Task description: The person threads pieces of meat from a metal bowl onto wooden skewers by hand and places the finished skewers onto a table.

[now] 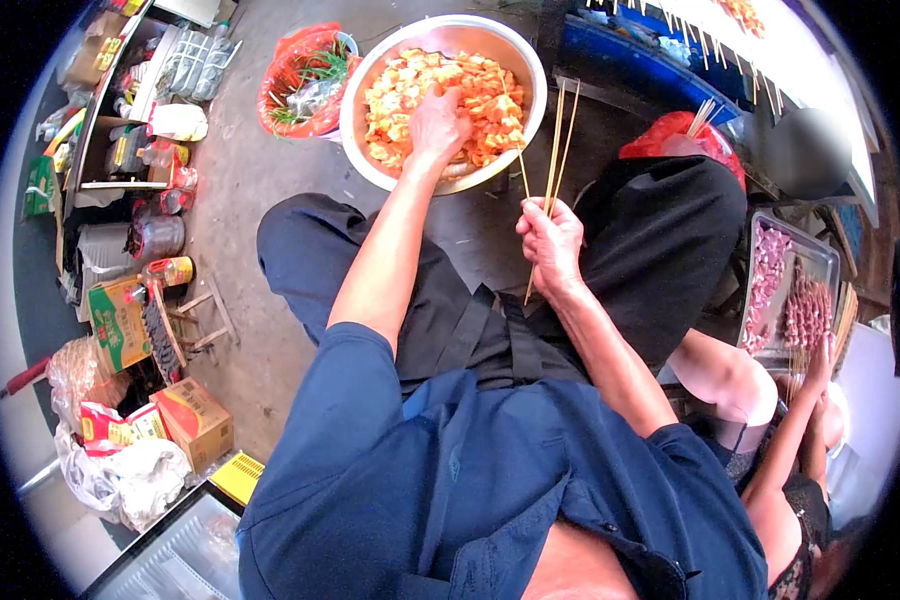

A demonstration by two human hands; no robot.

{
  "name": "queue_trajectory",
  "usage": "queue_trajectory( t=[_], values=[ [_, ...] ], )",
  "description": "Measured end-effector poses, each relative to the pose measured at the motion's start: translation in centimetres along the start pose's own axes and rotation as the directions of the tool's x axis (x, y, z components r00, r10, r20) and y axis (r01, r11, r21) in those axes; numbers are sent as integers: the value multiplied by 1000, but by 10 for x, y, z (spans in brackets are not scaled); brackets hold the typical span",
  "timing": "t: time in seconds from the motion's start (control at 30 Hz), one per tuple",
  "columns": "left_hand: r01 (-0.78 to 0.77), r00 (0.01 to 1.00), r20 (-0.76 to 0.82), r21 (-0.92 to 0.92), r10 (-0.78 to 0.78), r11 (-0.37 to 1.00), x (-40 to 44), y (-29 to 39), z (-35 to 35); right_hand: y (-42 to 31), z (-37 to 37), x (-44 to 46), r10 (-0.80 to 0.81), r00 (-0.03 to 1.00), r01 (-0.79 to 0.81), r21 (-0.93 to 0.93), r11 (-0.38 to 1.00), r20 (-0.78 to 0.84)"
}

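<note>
In front of us is a wide metal bowl, heaped inside with orange-coated pieces; our left hand rests among them, and we cannot tell whether it grips any, while our right hand, near the bowl, clasps several thin wooden skewers.

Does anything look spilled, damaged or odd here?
No spill or damage stands out around the metal basin, where the left hand reaches into orange-coated food pieces. The one oddity is a smooth grey blur at the right, hiding what lies behind.
</note>
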State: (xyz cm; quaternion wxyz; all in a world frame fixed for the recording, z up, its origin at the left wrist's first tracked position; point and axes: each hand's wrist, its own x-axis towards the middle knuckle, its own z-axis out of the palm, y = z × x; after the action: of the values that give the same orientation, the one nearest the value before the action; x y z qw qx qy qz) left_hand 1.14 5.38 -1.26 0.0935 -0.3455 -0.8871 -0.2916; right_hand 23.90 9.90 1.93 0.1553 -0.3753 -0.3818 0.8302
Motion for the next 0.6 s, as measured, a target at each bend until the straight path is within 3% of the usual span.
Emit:
queue_trajectory(
  t=[0.03, 0.1, 0.13, 0.2, 0.3, 0.37, 0.47, 0.5, 0.53, 0.57, 0.6],
  values=[
    [-1, 1000, 1, -1, 1, 1000, 2, 1, -1, 0, 0, 0, -1, 1000, 1, 2, 1000, -3],
    [-74, 984, 158, -76, 85, 994, 6, 4, -2, 1, -1, 0, -5, 1000, 5, 6, 1000, 4],
    [-75, 984, 157, -79, 87, 994, 6, 4, 1, 1, -1, 0, -9, 1000, 9, 8, 1000, 14],
    [-21, 949, 312, -72, 43, 997, 9, 3, 7, 2, -3, 0, -13, 1000, 13, -4, 1000, 9],
    [-101, 944, 311, -44, 110, 994, 13, 2, 14, 1, -2, -3, -16, 1000, 16, -20, 1000, -8],
    [-35, 936, 341, -150, 85, 988, 14, -4, 13, 0, -2, -3, -17, 1000, 17, -18, 1000, -14],
    [294, 934, 319, -429, -161, 854, 12, -8, 6, 2, -3, -2, -25, 1000, 25, -12, 1000, -8],
    [295, 934, 318, -425, -164, 856, 11, -9, 2, 3, -3, -2, -22, 1000, 22, -10, 1000, -4],
    [501, 865, 398, -664, -304, 556, 11, -7, -5, 4, -3, -1, -18, 1000, 18, -6, 1000, -4],
    [602, 766, 514, -785, -386, 149, 11, -5, -12, 5, -2, -1, -14, 1000, 14, -5, 1000, -3],
    [561, 780, 520, -828, -349, 22, 12, -8, -15, 6, -2, -1, -8, 1000, 8, -18, 1000, 2]
  ],
)
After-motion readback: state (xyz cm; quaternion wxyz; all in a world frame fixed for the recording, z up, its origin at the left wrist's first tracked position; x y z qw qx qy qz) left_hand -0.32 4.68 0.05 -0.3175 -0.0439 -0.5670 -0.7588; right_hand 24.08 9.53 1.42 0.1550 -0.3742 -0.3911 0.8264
